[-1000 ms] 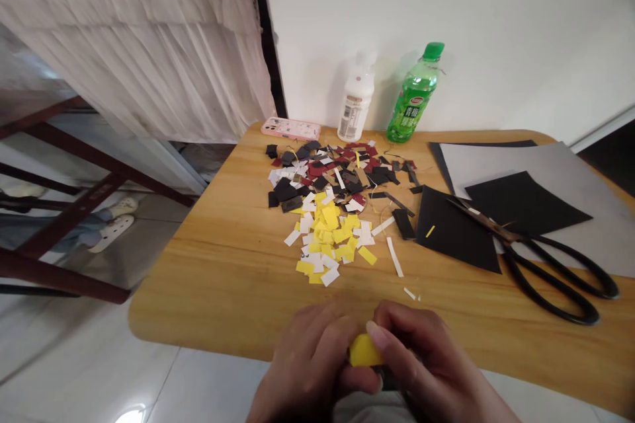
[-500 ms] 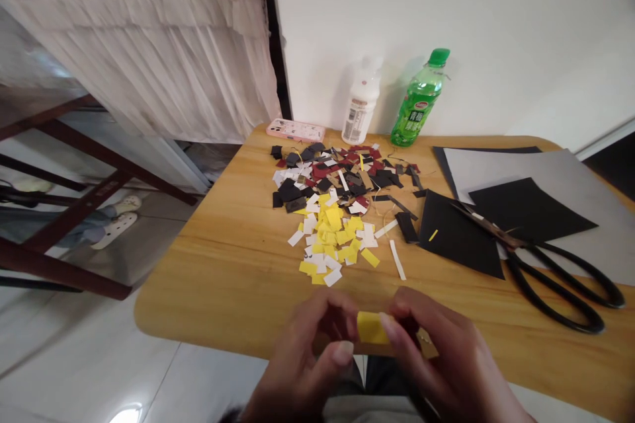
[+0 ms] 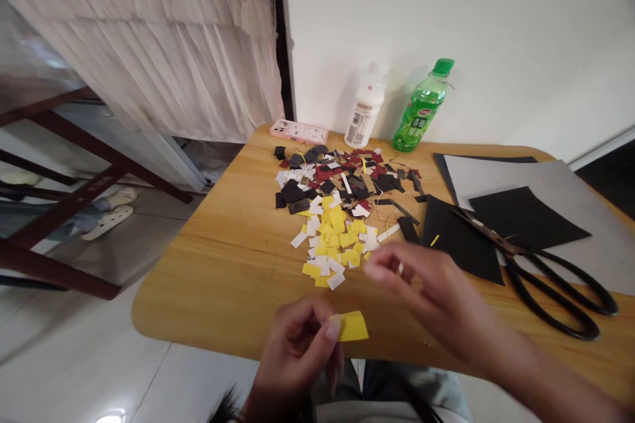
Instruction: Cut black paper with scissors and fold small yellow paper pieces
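Observation:
Between the thumb and fingers of my left hand (image 3: 302, 350), at the table's front edge, is a small yellow paper piece (image 3: 353, 326). My right hand (image 3: 421, 284) reaches over the table to the near right side of a pile of yellow and white paper pieces (image 3: 330, 238). Its fingertips are pressed together beside a yellow scrap at the pile's edge. Whatever those fingertips grip, if anything, is hidden. Behind the yellow and white pieces lies a heap of black, dark red and brown scraps (image 3: 342, 175).
Black-handled scissors (image 3: 510, 248) lie on black paper (image 3: 461, 244) and grey sheets (image 3: 501, 175) at the right. A white bottle (image 3: 364, 115), a green drink bottle (image 3: 421, 109) and a pink phone (image 3: 299, 132) stand or lie along the back. A wooden chair (image 3: 99, 185) is at the left.
My right hand has let go of the yellow piece and moved forward to the pile's right edge. My left hand now holds that piece alone, slightly further left.

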Action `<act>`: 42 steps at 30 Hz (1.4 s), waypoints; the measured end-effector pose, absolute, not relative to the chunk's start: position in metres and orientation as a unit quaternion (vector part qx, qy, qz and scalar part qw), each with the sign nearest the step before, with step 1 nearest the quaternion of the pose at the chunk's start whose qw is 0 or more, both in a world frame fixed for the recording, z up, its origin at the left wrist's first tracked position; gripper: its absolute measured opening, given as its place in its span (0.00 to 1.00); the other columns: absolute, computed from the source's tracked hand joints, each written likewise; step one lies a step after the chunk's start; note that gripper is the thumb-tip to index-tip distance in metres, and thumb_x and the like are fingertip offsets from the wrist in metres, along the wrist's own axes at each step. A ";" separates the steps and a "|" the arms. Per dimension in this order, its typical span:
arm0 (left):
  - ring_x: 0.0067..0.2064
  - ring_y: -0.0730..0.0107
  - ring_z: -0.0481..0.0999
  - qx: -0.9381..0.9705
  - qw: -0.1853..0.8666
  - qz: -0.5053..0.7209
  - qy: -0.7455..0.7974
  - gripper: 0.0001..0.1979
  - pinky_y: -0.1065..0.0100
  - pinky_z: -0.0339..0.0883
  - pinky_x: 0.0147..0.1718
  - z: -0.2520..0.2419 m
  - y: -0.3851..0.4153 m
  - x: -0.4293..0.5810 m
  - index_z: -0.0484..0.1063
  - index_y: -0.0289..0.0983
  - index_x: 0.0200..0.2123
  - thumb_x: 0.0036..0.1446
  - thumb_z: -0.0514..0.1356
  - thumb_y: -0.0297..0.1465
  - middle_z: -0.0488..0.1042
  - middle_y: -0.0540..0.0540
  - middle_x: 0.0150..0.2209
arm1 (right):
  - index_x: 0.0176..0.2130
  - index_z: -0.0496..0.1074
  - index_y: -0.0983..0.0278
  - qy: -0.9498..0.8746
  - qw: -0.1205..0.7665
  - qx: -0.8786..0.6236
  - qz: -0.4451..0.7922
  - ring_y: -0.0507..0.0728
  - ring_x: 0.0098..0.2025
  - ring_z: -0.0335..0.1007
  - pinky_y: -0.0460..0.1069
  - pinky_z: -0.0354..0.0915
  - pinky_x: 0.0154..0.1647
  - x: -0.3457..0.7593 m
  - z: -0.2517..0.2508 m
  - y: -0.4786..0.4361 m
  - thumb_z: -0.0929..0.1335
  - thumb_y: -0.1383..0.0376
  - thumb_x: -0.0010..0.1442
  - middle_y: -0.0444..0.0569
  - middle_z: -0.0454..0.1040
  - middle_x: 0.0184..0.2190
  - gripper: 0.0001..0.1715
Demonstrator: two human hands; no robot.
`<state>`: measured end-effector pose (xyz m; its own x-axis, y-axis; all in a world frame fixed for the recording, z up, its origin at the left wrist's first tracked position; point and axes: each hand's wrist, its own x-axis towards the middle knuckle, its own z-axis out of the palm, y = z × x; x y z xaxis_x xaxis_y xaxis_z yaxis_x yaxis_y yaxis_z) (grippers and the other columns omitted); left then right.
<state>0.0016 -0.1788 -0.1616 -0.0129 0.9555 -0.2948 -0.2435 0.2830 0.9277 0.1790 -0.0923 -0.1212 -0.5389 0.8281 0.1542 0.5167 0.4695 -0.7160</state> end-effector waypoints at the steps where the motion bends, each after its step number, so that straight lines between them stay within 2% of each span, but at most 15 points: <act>1: 0.15 0.81 0.62 0.340 0.612 0.491 0.518 0.30 0.78 0.55 0.16 -0.161 -0.178 0.002 0.65 0.36 0.22 0.48 0.65 0.58 0.66 0.55 0.14 | 0.36 0.73 0.61 -0.831 0.249 -0.426 0.255 0.51 0.27 0.71 0.44 0.65 0.27 0.176 -0.122 -0.076 0.66 0.60 0.69 0.41 0.76 0.30 0.11; 2: 0.15 0.81 0.62 0.340 0.610 0.494 0.518 0.30 0.78 0.55 0.17 -0.160 -0.177 0.003 0.64 0.36 0.22 0.47 0.66 0.58 0.66 0.55 0.14 | 0.39 0.74 0.61 -0.851 0.228 -0.432 0.194 0.51 0.30 0.73 0.44 0.66 0.29 0.172 -0.125 -0.060 0.68 0.62 0.67 0.44 0.78 0.35 0.06; 3: 0.15 0.81 0.62 0.341 0.609 0.496 0.518 0.30 0.78 0.55 0.17 -0.159 -0.176 0.004 0.64 0.36 0.22 0.47 0.66 0.58 0.67 0.54 0.14 | 0.44 0.75 0.61 -0.872 0.192 -0.428 0.138 0.52 0.34 0.75 0.45 0.69 0.33 0.168 -0.129 -0.044 0.69 0.63 0.66 0.46 0.78 0.41 0.07; 6: 0.16 0.82 0.62 0.341 0.607 0.495 0.520 0.31 0.78 0.55 0.18 -0.159 -0.174 0.005 0.64 0.36 0.22 0.47 0.66 0.59 0.67 0.54 0.14 | 0.49 0.76 0.65 -0.894 0.145 -0.415 0.084 0.60 0.43 0.76 0.50 0.71 0.38 0.152 -0.142 -0.013 0.73 0.66 0.63 0.53 0.77 0.48 0.14; 10: 0.16 0.81 0.62 0.345 0.609 0.490 0.519 0.30 0.78 0.54 0.18 -0.161 -0.174 0.005 0.65 0.36 0.22 0.48 0.65 0.58 0.67 0.54 0.15 | 0.45 0.77 0.66 -0.906 0.116 -0.405 0.038 0.64 0.47 0.76 0.52 0.70 0.39 0.140 -0.156 -0.011 0.71 0.70 0.63 0.55 0.79 0.46 0.09; 17: 0.17 0.81 0.63 0.363 0.606 0.480 0.520 0.30 0.77 0.55 0.18 -0.163 -0.174 0.006 0.64 0.36 0.23 0.50 0.64 0.58 0.67 0.54 0.16 | 0.41 0.75 0.66 -0.907 0.123 -0.401 0.043 0.59 0.41 0.78 0.50 0.69 0.34 0.142 -0.162 -0.019 0.69 0.72 0.64 0.52 0.79 0.45 0.05; 23: 0.17 0.81 0.62 0.373 0.597 0.485 0.519 0.30 0.77 0.55 0.18 -0.163 -0.174 0.006 0.64 0.36 0.23 0.51 0.64 0.58 0.67 0.54 0.16 | 0.47 0.73 0.63 -0.908 0.134 -0.386 0.091 0.59 0.43 0.78 0.50 0.72 0.37 0.144 -0.159 -0.011 0.71 0.70 0.61 0.51 0.78 0.45 0.13; 25: 0.17 0.82 0.62 0.367 0.599 0.488 0.518 0.29 0.78 0.55 0.18 -0.163 -0.174 0.007 0.64 0.36 0.23 0.51 0.64 0.57 0.67 0.54 0.16 | 0.46 0.75 0.62 -0.908 0.139 -0.379 0.107 0.59 0.41 0.79 0.50 0.73 0.38 0.146 -0.159 -0.010 0.72 0.70 0.61 0.50 0.79 0.44 0.12; 29: 0.16 0.82 0.62 0.364 0.595 0.490 0.522 0.30 0.78 0.55 0.19 -0.161 -0.174 0.007 0.63 0.36 0.23 0.50 0.64 0.58 0.66 0.55 0.16 | 0.39 0.78 0.61 -0.906 0.166 -0.367 0.131 0.59 0.40 0.79 0.51 0.72 0.39 0.151 -0.163 -0.010 0.70 0.70 0.62 0.47 0.81 0.39 0.06; 32: 0.16 0.81 0.63 0.362 0.592 0.485 0.532 0.30 0.78 0.55 0.18 -0.160 -0.173 0.007 0.63 0.36 0.22 0.49 0.64 0.58 0.67 0.54 0.16 | 0.38 0.79 0.61 -0.895 0.213 -0.366 0.139 0.63 0.45 0.77 0.56 0.72 0.46 0.159 -0.160 -0.010 0.69 0.69 0.63 0.51 0.81 0.42 0.07; 34: 0.16 0.81 0.63 0.363 0.589 0.485 0.535 0.30 0.78 0.55 0.18 -0.162 -0.174 0.007 0.63 0.37 0.23 0.50 0.63 0.59 0.67 0.54 0.16 | 0.37 0.79 0.62 -0.884 0.246 -0.371 0.143 0.62 0.44 0.76 0.55 0.72 0.46 0.167 -0.153 -0.014 0.69 0.69 0.63 0.53 0.79 0.43 0.07; 37: 0.16 0.79 0.65 0.391 0.538 0.502 0.553 0.28 0.77 0.56 0.18 -0.172 -0.177 0.009 0.64 0.38 0.24 0.56 0.59 0.57 0.68 0.54 0.16 | 0.35 0.77 0.62 -0.844 0.299 -0.398 0.201 0.55 0.33 0.76 0.47 0.73 0.32 0.183 -0.140 -0.037 0.68 0.65 0.64 0.50 0.79 0.36 0.07; 38: 0.16 0.78 0.65 0.417 0.498 0.510 0.564 0.26 0.76 0.58 0.18 -0.177 -0.179 0.010 0.65 0.38 0.24 0.59 0.58 0.55 0.69 0.53 0.16 | 0.32 0.76 0.62 -0.802 0.336 -0.418 0.263 0.54 0.29 0.75 0.45 0.72 0.27 0.187 -0.136 -0.050 0.69 0.62 0.62 0.49 0.79 0.32 0.08; 40: 0.17 0.76 0.67 0.490 0.376 0.520 0.590 0.23 0.75 0.61 0.20 -0.186 -0.183 0.013 0.68 0.39 0.24 0.64 0.55 0.49 0.70 0.53 0.16 | 0.32 0.75 0.60 -0.675 0.393 -0.469 0.412 0.51 0.22 0.72 0.42 0.69 0.22 0.191 -0.134 -0.083 0.73 0.57 0.59 0.43 0.77 0.24 0.10; 42: 0.18 0.74 0.70 0.553 0.239 0.507 0.616 0.22 0.74 0.64 0.23 -0.194 -0.185 0.019 0.69 0.40 0.23 0.66 0.54 0.44 0.71 0.52 0.16 | 0.33 0.75 0.60 -0.536 0.432 -0.499 0.527 0.53 0.25 0.75 0.43 0.71 0.25 0.187 -0.137 -0.117 0.76 0.53 0.55 0.44 0.78 0.24 0.14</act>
<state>0.0188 -0.1853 -0.1937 -0.2744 0.9237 0.2674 0.4395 -0.1268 0.8892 0.1871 -0.1170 -0.1371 -0.1301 0.9896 -0.0621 0.0805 -0.0518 -0.9954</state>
